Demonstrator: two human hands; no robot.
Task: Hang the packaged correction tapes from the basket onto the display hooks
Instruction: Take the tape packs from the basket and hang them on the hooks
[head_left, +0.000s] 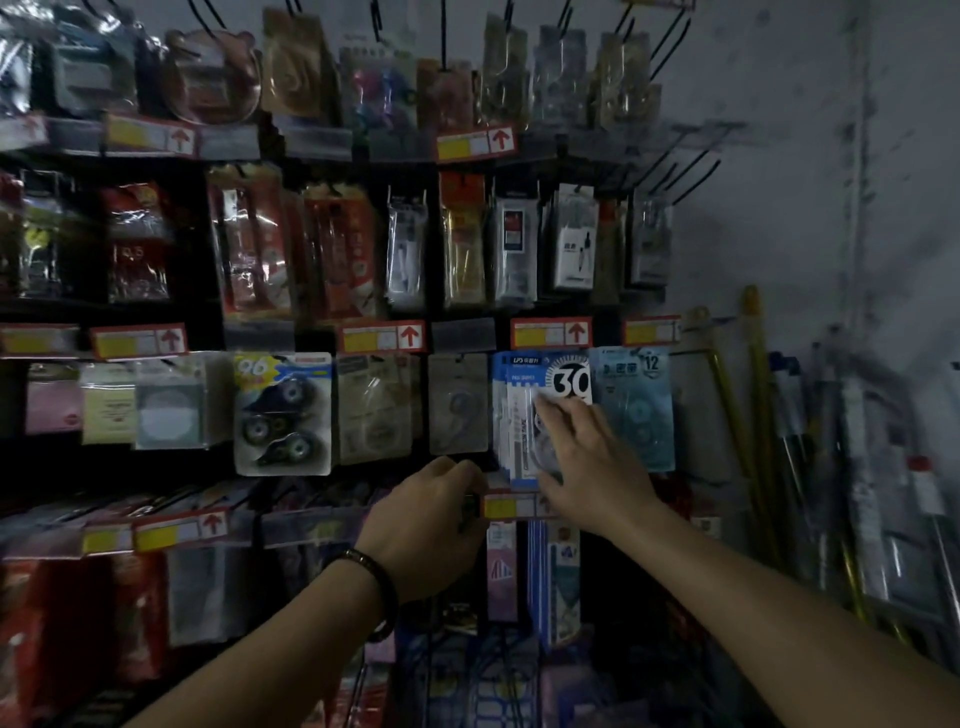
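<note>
A stack of blue and white correction tape packs (524, 415), marked "30", hangs on a display hook in the third row, right of centre. My right hand (592, 457) lies flat against the front of that stack, fingers spread over the pack. My left hand (431, 525) is curled with its fingertips at the price rail (506, 506) just below the stack; what it pinches is hidden. Other tape packs hang beside the stack: a light blue one marked "12" (636, 410) to the right and a "96" triple pack (283, 413) to the left.
The rack is packed with hanging stationery on every row, with red and yellow price tags (382, 336) on the rails. Bare black hooks (670, 41) stick out at the top right. Yellow poles (753, 415) lean on the grey wall to the right. A blue basket (483, 686) sits low.
</note>
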